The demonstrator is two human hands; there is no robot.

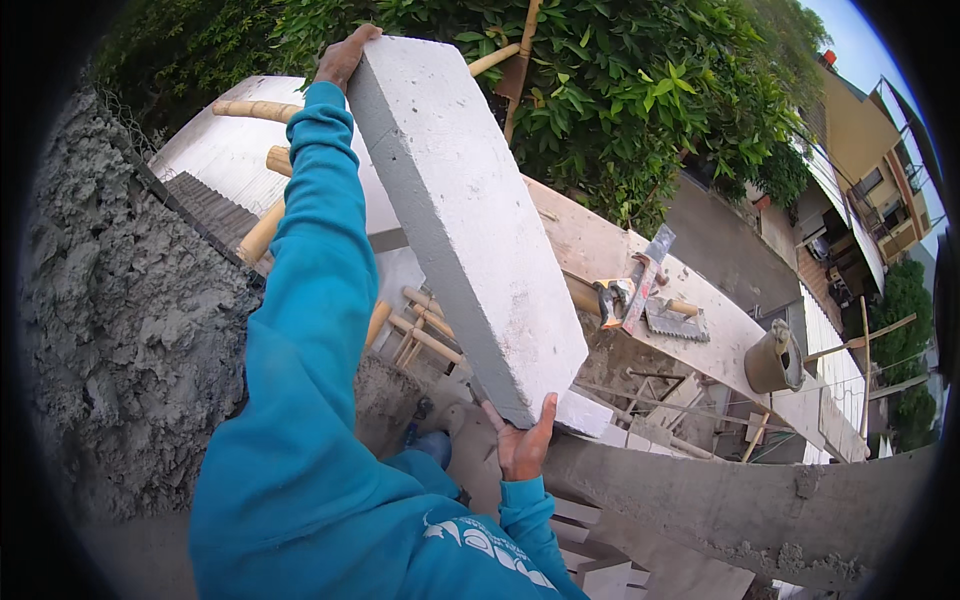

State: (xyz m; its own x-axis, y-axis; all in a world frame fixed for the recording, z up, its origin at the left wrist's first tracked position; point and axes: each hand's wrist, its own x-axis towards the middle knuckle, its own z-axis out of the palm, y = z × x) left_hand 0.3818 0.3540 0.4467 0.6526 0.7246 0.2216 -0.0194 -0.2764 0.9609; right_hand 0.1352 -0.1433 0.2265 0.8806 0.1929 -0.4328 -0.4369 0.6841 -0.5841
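A long, pale lightweight concrete block [465, 210] is held up tilted in front of me, one end high and far, the other low and near. My left hand [347, 57], at the end of an outstretched blue sleeve, grips the far upper end at its left corner. My right hand [524, 445] cups the near lower end, thumb up against the end face and fingers reaching beneath it. The fingers under the block are partly hidden.
Beyond the block runs a plank [720, 355] carrying a hand saw [648, 275], a notched trowel [678, 320] and a mortar bucket [775, 360]. Bamboo poles [430, 335] stand below. Rough grey mortar wall [150, 320] rises at left; a concrete ledge [740, 500] curves across the lower right.
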